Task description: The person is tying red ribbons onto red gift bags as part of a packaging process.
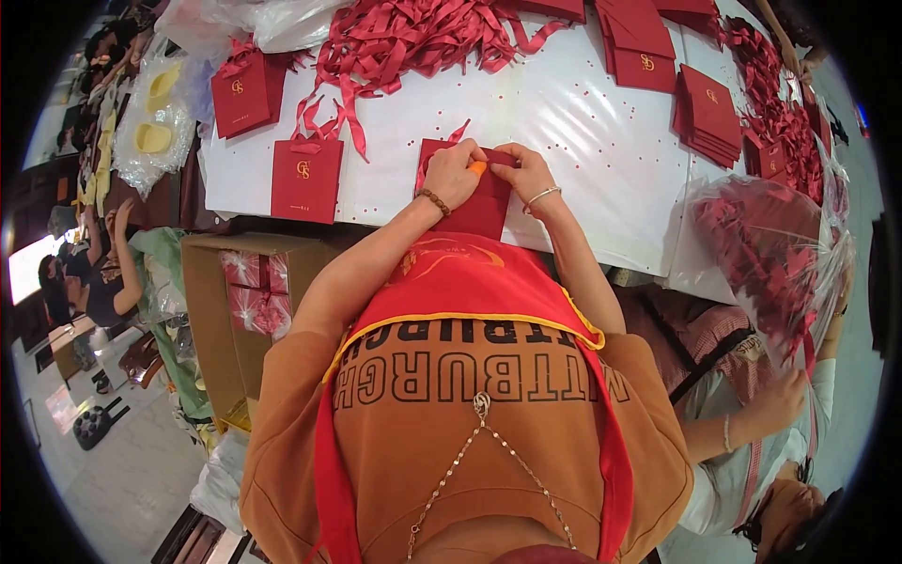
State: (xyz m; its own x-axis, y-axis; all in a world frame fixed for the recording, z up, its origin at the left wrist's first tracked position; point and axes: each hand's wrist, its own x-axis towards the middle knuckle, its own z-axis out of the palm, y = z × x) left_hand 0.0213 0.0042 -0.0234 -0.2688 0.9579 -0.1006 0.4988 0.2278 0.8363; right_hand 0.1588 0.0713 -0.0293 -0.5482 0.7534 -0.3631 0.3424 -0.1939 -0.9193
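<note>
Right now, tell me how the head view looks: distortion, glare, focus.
Head view: strong fisheye with a black rim, so the white table edges bow; soft glare on its glossy sheet; the hands on the red paper bag are sharp; the people at the left edge are small and dim.

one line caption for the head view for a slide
Both hands, left hand and right hand, press a red paper bag flat on the white table.

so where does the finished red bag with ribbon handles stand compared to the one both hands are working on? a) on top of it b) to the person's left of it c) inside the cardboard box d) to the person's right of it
b: the finished red paper bag stands near the table's front edge, on the person's left of the red paper bag in hand that the left hand and right hand press on.
</note>
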